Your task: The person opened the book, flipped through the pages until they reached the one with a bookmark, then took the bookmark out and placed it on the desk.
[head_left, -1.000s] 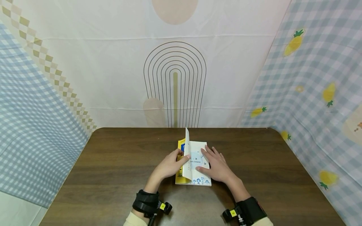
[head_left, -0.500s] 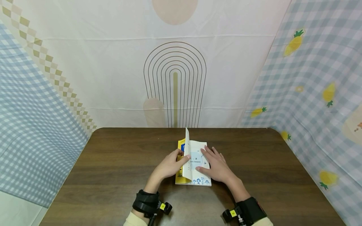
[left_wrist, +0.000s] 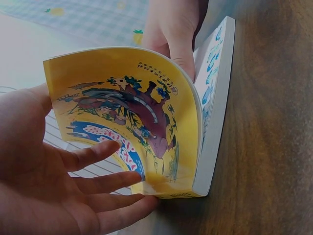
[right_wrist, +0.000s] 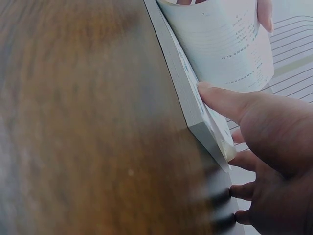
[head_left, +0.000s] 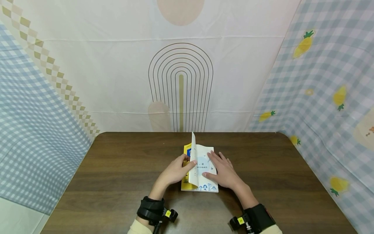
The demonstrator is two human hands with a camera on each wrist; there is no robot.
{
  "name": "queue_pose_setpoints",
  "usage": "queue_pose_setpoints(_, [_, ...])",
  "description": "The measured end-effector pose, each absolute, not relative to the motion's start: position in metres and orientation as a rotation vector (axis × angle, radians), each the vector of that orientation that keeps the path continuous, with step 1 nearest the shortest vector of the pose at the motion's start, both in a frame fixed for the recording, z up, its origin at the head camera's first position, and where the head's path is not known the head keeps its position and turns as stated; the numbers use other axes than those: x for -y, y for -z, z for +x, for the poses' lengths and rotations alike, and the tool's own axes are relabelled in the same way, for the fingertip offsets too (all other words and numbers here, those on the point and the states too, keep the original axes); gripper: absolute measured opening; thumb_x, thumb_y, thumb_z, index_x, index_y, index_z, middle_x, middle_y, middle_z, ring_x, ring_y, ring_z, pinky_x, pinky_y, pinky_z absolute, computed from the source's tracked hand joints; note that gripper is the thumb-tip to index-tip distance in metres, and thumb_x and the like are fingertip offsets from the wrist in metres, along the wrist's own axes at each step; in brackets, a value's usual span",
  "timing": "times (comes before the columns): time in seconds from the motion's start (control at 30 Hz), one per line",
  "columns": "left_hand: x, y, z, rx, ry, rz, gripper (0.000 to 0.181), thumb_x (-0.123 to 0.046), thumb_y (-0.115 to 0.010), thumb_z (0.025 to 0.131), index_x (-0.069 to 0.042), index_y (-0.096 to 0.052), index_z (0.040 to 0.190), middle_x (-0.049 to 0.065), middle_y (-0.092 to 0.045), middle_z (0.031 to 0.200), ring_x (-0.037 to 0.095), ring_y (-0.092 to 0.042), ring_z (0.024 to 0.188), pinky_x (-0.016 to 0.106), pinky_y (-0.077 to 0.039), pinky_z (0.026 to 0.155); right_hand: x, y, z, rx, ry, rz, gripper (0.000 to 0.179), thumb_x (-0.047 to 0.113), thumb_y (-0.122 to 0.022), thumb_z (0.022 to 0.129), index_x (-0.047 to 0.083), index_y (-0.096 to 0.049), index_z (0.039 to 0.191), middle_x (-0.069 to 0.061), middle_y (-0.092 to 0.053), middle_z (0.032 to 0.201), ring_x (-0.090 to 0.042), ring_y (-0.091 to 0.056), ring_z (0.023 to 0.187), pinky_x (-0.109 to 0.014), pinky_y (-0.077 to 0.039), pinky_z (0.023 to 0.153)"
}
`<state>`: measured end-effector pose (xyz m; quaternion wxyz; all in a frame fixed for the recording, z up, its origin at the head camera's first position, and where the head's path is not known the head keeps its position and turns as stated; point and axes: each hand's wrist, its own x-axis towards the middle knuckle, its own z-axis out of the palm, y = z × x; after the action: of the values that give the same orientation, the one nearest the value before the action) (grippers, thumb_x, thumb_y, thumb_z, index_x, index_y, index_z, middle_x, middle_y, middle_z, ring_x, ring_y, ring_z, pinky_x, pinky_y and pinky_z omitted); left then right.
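Observation:
A thick paperback book (head_left: 205, 152) with a yellow cover (left_wrist: 93, 81) lies partly opened on the table. My left hand (head_left: 174, 169) holds the front cover and some pages upright, thumb on the page side and fingers behind the cover. Seen from the left wrist, the cover curves and bears a drawing of a dark animal and a blue title patch. My right hand (head_left: 224, 172) rests on the right-hand page, thumb on the paper and fingers spread toward its outer edge. Blue drawings run along that page's bottom. The right wrist view has the white page block (right_wrist: 183, 83) beside the thumb.
The brown wooden table (head_left: 125, 159) extends around the book on every side. Behind it hangs a white cloth (head_left: 122, 78) with an arch pattern. Blue checked cloths (head_left: 327, 107) flank the table left and right. Each wrist wears a black camera strap (head_left: 150, 209).

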<state>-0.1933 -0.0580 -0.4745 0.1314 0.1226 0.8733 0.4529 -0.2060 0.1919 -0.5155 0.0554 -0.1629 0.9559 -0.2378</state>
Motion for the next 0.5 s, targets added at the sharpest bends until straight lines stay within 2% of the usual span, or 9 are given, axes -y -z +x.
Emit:
queue_pose_setpoints(0.27, [0.0578,0.4746,-0.1936,-2.528,-1.319,0.36,0.064,-0.055,-0.054,0.108,0.0,-0.055,0.141,0.018,-0.063,0.133,0.027,-0.061,0.107,0.05,-0.054,0.093,-0.1902,0.5134,-0.2055,-2.899,0.769,-0.479,0.092,0.051,-0.078,0.094,0.01,-0.036,0.165,-0.016,-0.039,0.167,-0.051,-0.019,0.157,-0.077,-0.015,0.118])
queue_pose_setpoints(0.5, [0.0575,0.4742,-0.193,-2.528,-1.319,0.357,0.063,-0.054,-0.053,0.108,0.0,-0.056,0.141,0.018,-0.063,0.133,0.028,-0.061,0.107,0.051,-0.054,0.094,-0.1896,0.5121,-0.2051,-2.89,0.784,-0.441,0.094,0.051,-0.078,0.094,0.007,-0.035,0.165,-0.018,-0.041,0.165,-0.05,-0.019,0.157,-0.075,-0.015,0.119])
